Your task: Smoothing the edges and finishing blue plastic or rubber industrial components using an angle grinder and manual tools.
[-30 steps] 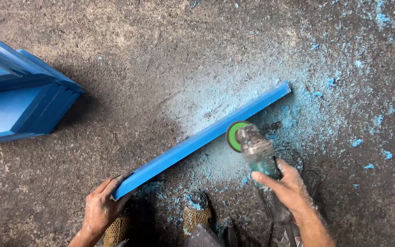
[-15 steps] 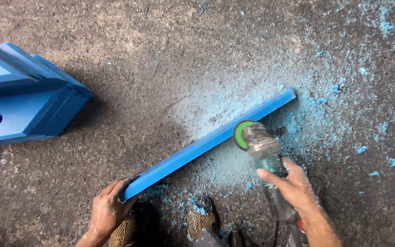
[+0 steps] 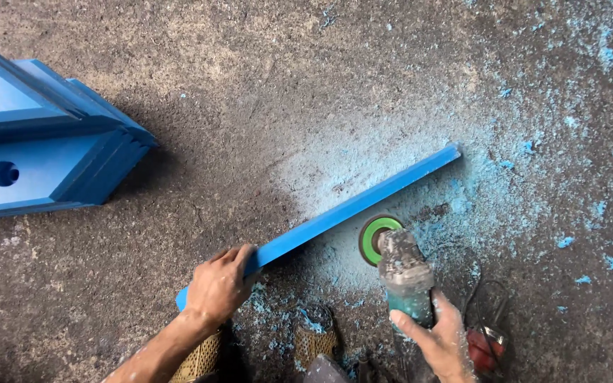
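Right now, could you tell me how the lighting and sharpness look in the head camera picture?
Head view: soft, even light, no glare; the stacked blue pieces cast a dim shadow on the floor; the blue strip and grinder look sharp, with no motion blur.

The left hand covers the near end of the blue strip. The stacked blue panels run off the left edge. The right hand is cut by the near edge.

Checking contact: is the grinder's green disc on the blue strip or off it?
Off: the green disc sits just beside the blue strip.
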